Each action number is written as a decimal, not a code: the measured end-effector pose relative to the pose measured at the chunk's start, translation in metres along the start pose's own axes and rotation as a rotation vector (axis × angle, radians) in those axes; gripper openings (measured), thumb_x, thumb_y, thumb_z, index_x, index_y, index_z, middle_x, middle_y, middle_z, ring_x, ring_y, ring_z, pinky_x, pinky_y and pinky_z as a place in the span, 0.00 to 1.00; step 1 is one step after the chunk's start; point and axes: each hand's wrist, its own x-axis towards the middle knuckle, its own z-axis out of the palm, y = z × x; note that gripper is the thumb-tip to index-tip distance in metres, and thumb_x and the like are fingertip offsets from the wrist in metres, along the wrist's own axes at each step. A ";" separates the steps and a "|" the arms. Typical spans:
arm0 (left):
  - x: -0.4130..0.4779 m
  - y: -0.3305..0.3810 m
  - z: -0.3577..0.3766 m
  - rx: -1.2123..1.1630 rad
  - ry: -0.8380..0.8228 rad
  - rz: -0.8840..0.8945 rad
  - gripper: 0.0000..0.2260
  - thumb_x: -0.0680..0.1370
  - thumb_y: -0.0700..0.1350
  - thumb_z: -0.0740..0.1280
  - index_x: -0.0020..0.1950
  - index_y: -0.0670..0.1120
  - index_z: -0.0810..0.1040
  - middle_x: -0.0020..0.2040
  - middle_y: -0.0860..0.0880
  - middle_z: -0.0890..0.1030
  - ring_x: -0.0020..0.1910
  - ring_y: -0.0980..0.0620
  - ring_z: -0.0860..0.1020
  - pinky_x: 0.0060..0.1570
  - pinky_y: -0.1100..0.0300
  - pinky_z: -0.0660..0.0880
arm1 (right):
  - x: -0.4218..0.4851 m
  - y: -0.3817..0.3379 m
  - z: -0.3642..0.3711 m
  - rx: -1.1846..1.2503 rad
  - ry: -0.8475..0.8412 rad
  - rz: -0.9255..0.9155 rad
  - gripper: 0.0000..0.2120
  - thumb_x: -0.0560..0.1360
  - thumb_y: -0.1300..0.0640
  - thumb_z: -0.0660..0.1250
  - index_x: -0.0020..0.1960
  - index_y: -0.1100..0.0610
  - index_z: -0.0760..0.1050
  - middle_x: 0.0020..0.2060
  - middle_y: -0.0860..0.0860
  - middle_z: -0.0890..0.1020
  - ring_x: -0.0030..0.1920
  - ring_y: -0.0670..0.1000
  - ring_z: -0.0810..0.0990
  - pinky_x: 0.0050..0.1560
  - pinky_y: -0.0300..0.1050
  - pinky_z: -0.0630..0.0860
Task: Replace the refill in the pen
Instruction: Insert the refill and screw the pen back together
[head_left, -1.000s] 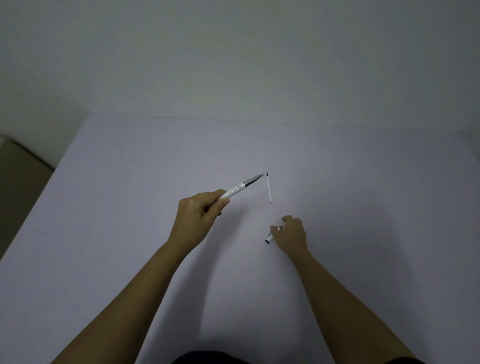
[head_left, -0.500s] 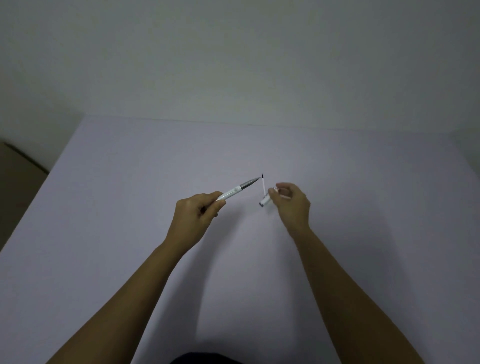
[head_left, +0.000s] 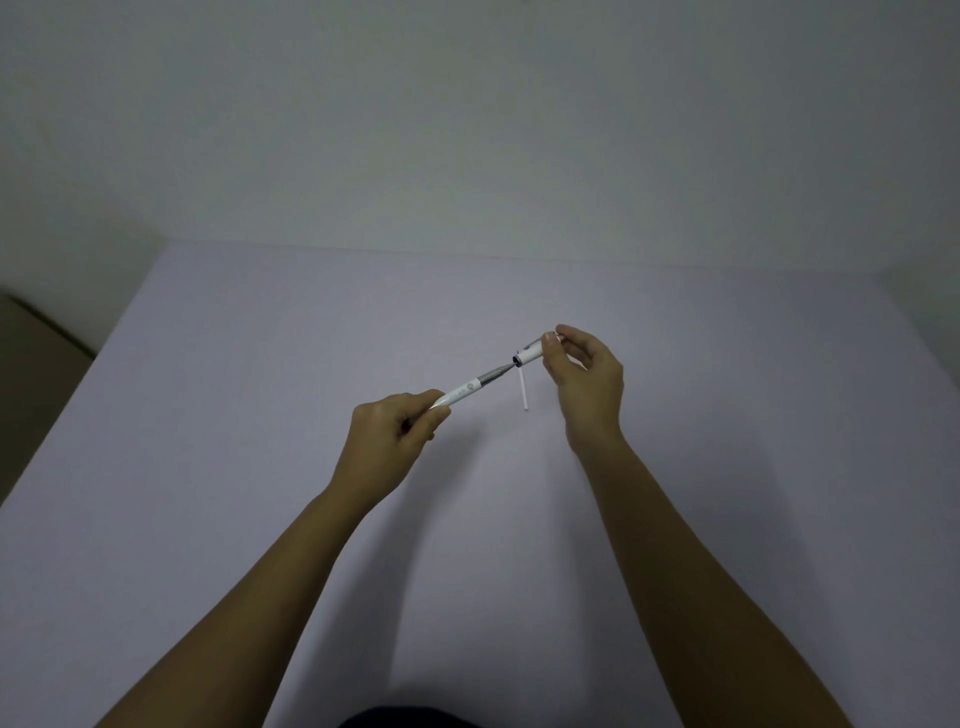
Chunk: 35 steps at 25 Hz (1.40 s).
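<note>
The left hand (head_left: 387, 441) is closed around the rear of a white pen (head_left: 470, 389), whose barrel rises from the fist toward the upper right and ends in a slim grey metallic tip section. The right hand (head_left: 584, 376) pinches a short white pen cap (head_left: 530, 354) between thumb and fingertips, its dark open mouth turned toward the pen's tip and almost meeting it; whether the two touch is too fine to tell. Just below the cap's mouth, to the thumb side of the right hand, a thin white refill (head_left: 523, 389) lies on the table (head_left: 208, 467), apart from both hands.

As a judgement, the work looks late: the pen seems assembled with a tip showing, so a refill is probably already inside, and the loose one on the table is likely the used one, though nothing here proves which is which. What seems left is seating the cap over the tip, and perhaps clearing away the spare refill.

The barrel is smooth, glossy plastic, round and slender, with small printing near the grey section, too blurred to read. The cap is a stubby cylinder of the same white plastic. The refill is a straight narrow tube. The table is matte, pale lilac and unpatterned, under dim light.
</note>
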 end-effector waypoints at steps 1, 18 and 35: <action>0.000 0.001 0.000 0.000 0.000 -0.002 0.06 0.77 0.45 0.66 0.46 0.48 0.82 0.30 0.47 0.78 0.37 0.55 0.79 0.34 0.68 0.71 | -0.002 -0.001 0.001 0.003 -0.010 -0.001 0.05 0.71 0.53 0.72 0.45 0.45 0.78 0.43 0.46 0.82 0.48 0.50 0.83 0.59 0.52 0.78; 0.001 0.016 0.010 -0.051 0.033 -0.014 0.06 0.76 0.44 0.67 0.50 0.47 0.83 0.32 0.43 0.81 0.36 0.61 0.80 0.36 0.65 0.74 | -0.016 -0.005 -0.003 0.040 -0.122 -0.071 0.05 0.71 0.54 0.72 0.43 0.46 0.78 0.41 0.47 0.83 0.44 0.43 0.83 0.48 0.38 0.79; 0.026 0.005 0.033 0.180 -0.087 0.054 0.16 0.75 0.48 0.67 0.61 0.45 0.77 0.43 0.47 0.81 0.37 0.54 0.75 0.39 0.66 0.71 | 0.005 0.000 0.017 -0.224 -0.289 -0.136 0.10 0.72 0.57 0.71 0.52 0.58 0.80 0.43 0.51 0.83 0.43 0.40 0.81 0.43 0.25 0.76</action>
